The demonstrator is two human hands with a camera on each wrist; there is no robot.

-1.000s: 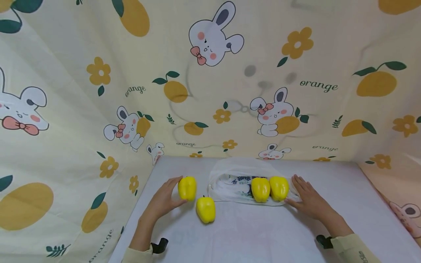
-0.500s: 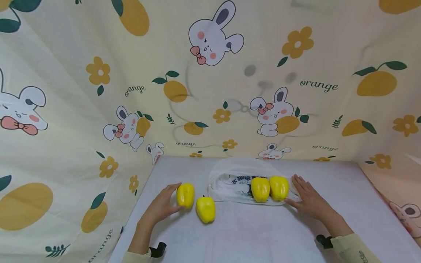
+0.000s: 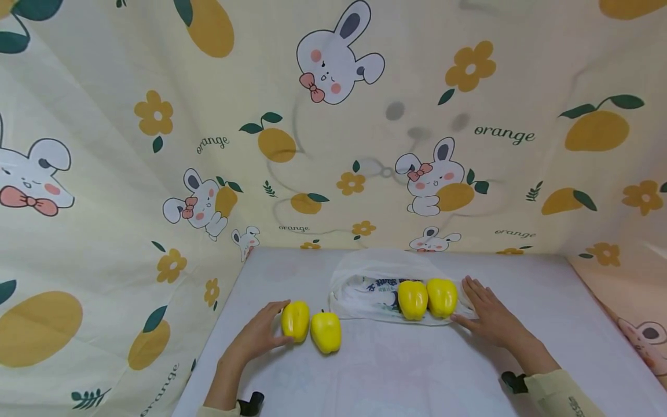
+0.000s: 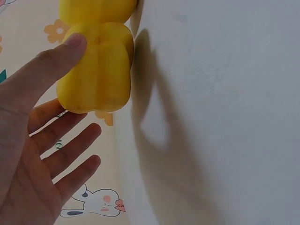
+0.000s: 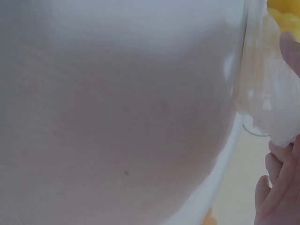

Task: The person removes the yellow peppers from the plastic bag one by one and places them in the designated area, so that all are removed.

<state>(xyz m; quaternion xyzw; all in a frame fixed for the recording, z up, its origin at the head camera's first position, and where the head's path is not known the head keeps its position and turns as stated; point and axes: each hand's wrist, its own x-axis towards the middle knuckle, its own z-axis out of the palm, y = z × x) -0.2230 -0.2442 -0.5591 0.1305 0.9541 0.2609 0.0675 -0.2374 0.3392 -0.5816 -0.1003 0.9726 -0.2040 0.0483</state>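
My left hand (image 3: 255, 334) pinches a yellow bell pepper (image 3: 295, 322) between thumb and index finger, the other fingers spread below it in the left wrist view. A second yellow bell pepper (image 3: 326, 332) stands on the table just to its right. Two more, a left one (image 3: 413, 301) and a right one (image 3: 442, 299), sit side by side on a white plastic bag (image 3: 359, 271) with dark print. Flat and with fingers straight, my right hand (image 3: 492, 317) lies at the bag's right end, beside the right pepper. The right wrist view shows only part of that hand, against the bag.
The white table (image 3: 396, 370) spreads in front of the bag. Behind and to the left hangs a cream cloth (image 3: 323, 133) printed with rabbits and oranges. A black wrist mount (image 3: 252, 403) sits on the left wrist, another (image 3: 515, 382) on the right.
My left hand has lowered the yellow bell pepper toward the front of the table, so it now stands level beside the second one. The right hand and the bag have stayed in place.
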